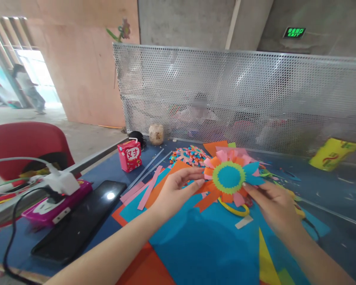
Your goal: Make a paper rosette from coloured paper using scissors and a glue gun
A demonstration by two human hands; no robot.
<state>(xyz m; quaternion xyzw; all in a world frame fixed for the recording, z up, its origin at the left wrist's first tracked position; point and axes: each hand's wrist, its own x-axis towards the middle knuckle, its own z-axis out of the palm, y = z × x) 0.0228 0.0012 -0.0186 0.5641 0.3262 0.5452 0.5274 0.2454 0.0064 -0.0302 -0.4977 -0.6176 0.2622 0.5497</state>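
Observation:
A layered paper flower (229,177) is held up above the table, its blue centre ringed by yellow-green and by orange, pink and blue petals. My left hand (182,186) is closed at its left edge, thumb and fingers on the orange petals. At the right edge, my right hand (274,202) pinches it, thumb in front and the other fingers partly hidden behind. Below the flower a yellow loop handle (235,210) shows, the rest covered. Under both hands lie blue paper sheets (207,245), with orange sheets (148,265) beneath.
Pink paper strips (150,188) and a pile of small paper flowers (191,155) lie beyond. Leftward are a phone (80,217), a purple power strip (56,204) and a red drink carton (129,155). A perforated metal screen (225,95) bounds the back; a yellow packet (334,153) stands right.

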